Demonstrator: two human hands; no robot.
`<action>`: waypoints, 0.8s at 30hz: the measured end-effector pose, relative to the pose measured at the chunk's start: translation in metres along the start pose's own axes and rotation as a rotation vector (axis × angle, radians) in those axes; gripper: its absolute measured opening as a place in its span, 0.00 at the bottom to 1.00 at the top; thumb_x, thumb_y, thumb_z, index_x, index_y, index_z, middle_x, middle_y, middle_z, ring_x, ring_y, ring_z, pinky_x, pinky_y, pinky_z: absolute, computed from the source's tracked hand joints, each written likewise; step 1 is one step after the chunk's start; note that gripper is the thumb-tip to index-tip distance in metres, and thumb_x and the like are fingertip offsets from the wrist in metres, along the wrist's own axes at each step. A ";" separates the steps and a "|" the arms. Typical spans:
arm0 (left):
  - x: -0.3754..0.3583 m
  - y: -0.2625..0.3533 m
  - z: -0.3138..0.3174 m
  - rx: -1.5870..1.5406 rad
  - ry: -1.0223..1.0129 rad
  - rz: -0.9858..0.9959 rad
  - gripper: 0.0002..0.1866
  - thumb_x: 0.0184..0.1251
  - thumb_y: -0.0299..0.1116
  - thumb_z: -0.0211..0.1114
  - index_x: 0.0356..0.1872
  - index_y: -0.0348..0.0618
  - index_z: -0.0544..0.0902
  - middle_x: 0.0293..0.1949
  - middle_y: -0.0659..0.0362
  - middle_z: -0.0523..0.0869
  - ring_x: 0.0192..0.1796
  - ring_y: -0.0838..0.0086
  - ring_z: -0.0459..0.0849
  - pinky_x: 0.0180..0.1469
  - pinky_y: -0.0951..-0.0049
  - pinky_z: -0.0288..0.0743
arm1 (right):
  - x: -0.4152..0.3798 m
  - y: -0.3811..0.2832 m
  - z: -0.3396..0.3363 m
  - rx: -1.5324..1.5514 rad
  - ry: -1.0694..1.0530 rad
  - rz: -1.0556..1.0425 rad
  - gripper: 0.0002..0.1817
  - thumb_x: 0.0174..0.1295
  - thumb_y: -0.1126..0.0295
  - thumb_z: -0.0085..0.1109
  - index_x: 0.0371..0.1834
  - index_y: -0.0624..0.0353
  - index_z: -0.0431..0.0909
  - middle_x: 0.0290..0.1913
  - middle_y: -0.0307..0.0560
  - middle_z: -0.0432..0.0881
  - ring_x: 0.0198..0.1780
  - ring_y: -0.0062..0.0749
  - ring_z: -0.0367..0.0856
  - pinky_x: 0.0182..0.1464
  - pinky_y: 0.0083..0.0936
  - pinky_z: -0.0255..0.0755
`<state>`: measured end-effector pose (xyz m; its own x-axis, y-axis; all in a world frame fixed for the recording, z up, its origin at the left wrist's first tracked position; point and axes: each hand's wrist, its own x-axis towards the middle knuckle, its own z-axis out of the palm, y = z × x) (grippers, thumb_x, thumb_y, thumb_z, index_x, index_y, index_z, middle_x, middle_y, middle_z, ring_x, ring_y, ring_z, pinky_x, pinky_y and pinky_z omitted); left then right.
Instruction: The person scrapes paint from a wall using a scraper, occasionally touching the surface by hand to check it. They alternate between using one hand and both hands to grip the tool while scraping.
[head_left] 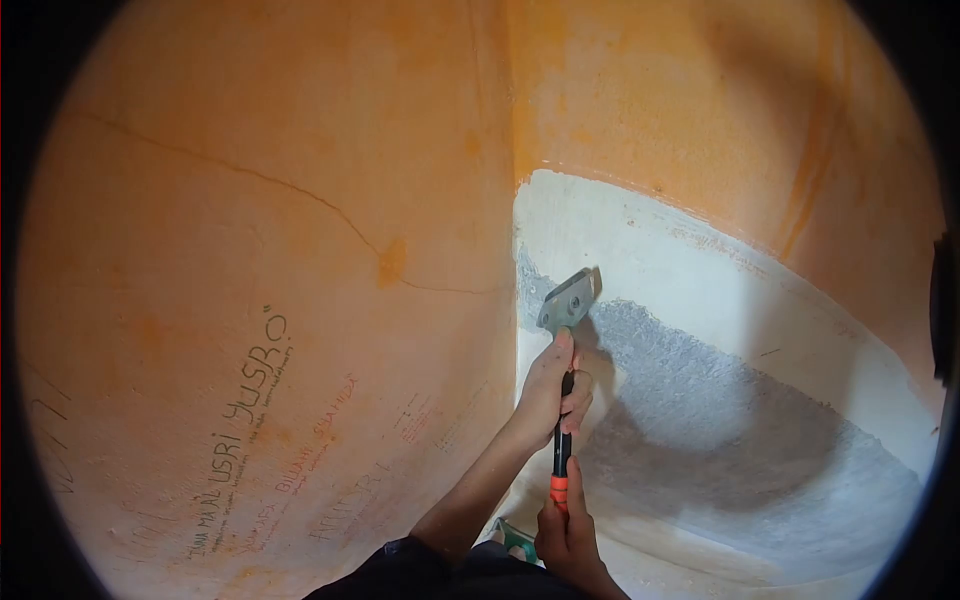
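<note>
A long-handled scraper (562,410) runs up the middle of the view, its grey metal head (566,302) against the wall near the corner. My left hand (552,385) is wrapped round the upper black part of the handle, with the thumb up close to the head. Lower down, my right hand (568,530) grips the handle by its orange-red section. Around the head, the wall carries a white layer (680,265), with a rough grey patch (690,380) exposed below it.
To the left stands an orange wall (250,130) with a long crack and handwriting in dark and red ink. It meets the other wall at a vertical corner. Something green (516,540) shows low down beside my right hand. A dark object (943,310) sits at the right edge.
</note>
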<state>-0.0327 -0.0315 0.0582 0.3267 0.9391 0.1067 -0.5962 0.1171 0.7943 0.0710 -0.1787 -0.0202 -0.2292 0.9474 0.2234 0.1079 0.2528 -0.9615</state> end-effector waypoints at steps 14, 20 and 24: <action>0.003 0.012 -0.006 0.001 -0.020 0.026 0.23 0.79 0.59 0.39 0.35 0.49 0.64 0.10 0.66 0.60 0.06 0.81 0.57 0.08 0.79 0.54 | 0.012 -0.012 0.003 -0.058 -0.005 0.026 0.35 0.71 0.76 0.39 0.78 0.68 0.36 0.22 0.36 0.68 0.21 0.18 0.67 0.26 0.20 0.65; 0.010 0.022 -0.005 0.024 -0.009 0.140 0.23 0.78 0.60 0.39 0.35 0.50 0.63 0.10 0.66 0.60 0.06 0.80 0.57 0.09 0.79 0.56 | 0.033 -0.004 0.005 -0.025 -0.021 -0.049 0.35 0.72 0.77 0.39 0.79 0.66 0.36 0.24 0.37 0.69 0.21 0.17 0.66 0.26 0.18 0.64; 0.006 0.018 -0.005 0.042 -0.022 0.037 0.23 0.78 0.59 0.40 0.35 0.50 0.63 0.10 0.65 0.60 0.07 0.81 0.58 0.09 0.78 0.57 | 0.010 0.008 0.011 0.016 0.018 -0.039 0.35 0.73 0.75 0.39 0.79 0.64 0.34 0.23 0.36 0.68 0.21 0.16 0.66 0.26 0.17 0.63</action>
<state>-0.0451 -0.0218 0.0707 0.3212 0.9352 0.1491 -0.5767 0.0683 0.8141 0.0590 -0.1699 -0.0272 -0.2157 0.9401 0.2639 0.0834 0.2870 -0.9543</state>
